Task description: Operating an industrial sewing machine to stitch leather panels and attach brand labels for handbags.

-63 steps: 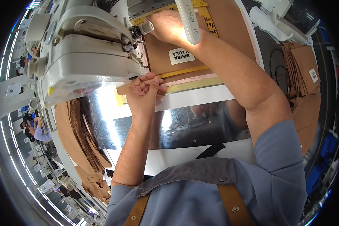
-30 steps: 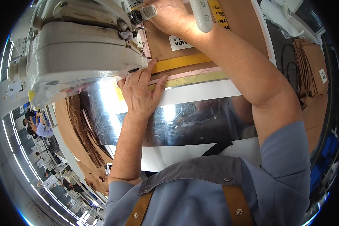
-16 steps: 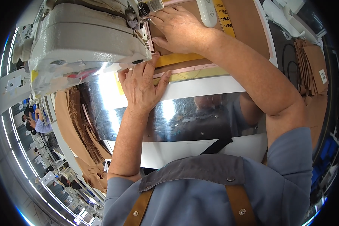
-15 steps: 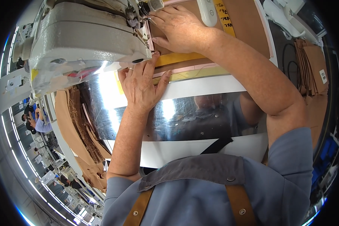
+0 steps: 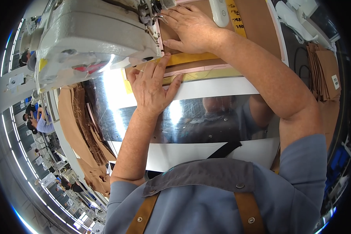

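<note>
My left hand (image 5: 152, 87) lies palm down with its fingers and thumb apart, at the front edge of a brown panel (image 5: 257, 33). Its fingertips rest on the panel close beside the sewing machine (image 5: 97, 33). Farther up, my right hand (image 5: 193, 31) is spread flat on the same panel, its fingertips near the machine's needle area, which the machine head partly hides. A yellow strip (image 5: 195, 58) runs across the panel between my hands. Another yellow strip (image 5: 234, 17), with handwritten marks, lies beyond my right wrist. Pink edging (image 5: 275, 27) borders the panel.
Below the panel is a shiny metal plate (image 5: 206, 121) set in a white tabletop (image 5: 175, 154). Brown pieces are stacked at left (image 5: 72, 121) and at right (image 5: 325, 72). A white rounded device (image 5: 220, 13) is above my right forearm. Other people sit at far left.
The whole view has shifted slightly to the right. Against the machine and the panel, both hands keep nearly the same places and stay flat.
</note>
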Available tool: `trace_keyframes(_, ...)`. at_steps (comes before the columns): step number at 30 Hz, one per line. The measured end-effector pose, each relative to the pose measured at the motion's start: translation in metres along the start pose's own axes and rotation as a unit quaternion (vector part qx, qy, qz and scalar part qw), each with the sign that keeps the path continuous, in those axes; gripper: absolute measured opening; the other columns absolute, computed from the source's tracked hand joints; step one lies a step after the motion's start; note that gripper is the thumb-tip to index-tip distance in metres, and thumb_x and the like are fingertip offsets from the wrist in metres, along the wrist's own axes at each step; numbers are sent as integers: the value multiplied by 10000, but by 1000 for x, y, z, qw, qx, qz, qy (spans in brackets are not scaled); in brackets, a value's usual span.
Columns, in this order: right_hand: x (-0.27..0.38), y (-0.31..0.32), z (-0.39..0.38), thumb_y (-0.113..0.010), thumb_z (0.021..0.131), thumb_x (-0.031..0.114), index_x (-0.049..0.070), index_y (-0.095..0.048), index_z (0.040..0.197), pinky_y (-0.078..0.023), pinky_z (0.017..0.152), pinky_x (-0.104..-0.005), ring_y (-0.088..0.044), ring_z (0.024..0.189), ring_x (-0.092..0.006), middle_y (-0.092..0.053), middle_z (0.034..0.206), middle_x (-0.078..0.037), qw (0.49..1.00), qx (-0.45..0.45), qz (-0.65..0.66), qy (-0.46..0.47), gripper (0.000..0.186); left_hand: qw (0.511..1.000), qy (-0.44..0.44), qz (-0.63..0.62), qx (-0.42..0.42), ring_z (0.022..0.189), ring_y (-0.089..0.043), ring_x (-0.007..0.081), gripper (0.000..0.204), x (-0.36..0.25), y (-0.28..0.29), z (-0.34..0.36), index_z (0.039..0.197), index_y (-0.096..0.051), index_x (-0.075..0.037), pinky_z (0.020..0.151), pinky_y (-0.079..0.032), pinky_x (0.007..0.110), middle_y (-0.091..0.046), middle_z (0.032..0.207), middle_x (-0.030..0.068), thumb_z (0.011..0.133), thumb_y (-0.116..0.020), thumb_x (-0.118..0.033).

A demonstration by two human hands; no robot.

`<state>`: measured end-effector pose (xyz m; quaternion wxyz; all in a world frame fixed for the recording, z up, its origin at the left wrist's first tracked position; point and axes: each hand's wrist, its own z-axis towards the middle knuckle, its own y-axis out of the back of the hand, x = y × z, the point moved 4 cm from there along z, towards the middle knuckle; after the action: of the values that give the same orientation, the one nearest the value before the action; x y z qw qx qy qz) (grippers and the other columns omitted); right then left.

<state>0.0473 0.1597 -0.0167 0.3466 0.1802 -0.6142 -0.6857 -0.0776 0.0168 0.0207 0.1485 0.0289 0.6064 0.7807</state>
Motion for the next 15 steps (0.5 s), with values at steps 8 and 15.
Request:
trace_keyframes(8, 3, 6, -2, -501, 993, 584, 60, -337, 1614, -137, 1296, -468, -285, 1554, -257, -368, 1657, -114, 998, 31, -56, 3, 829, 999, -13, 29, -19, 624, -662, 248, 478, -1, 0, 10, 1243, -653, -128, 790, -414, 408, -720, 761, 60, 889, -736, -439)
trace_keyframes(15, 4, 7, -4, -440, 1039, 596, 30, -449, 1544, -198, 1283, -452, -335, 1530, -274, -455, 1588, -159, 998, 3, -62, 19, 758, 999, 0, 34, 23, 512, -616, 254, 548, -12, -3, 5, 1303, -632, -97, 670, -447, 396, -657, 612, 76, 910, -716, -470)
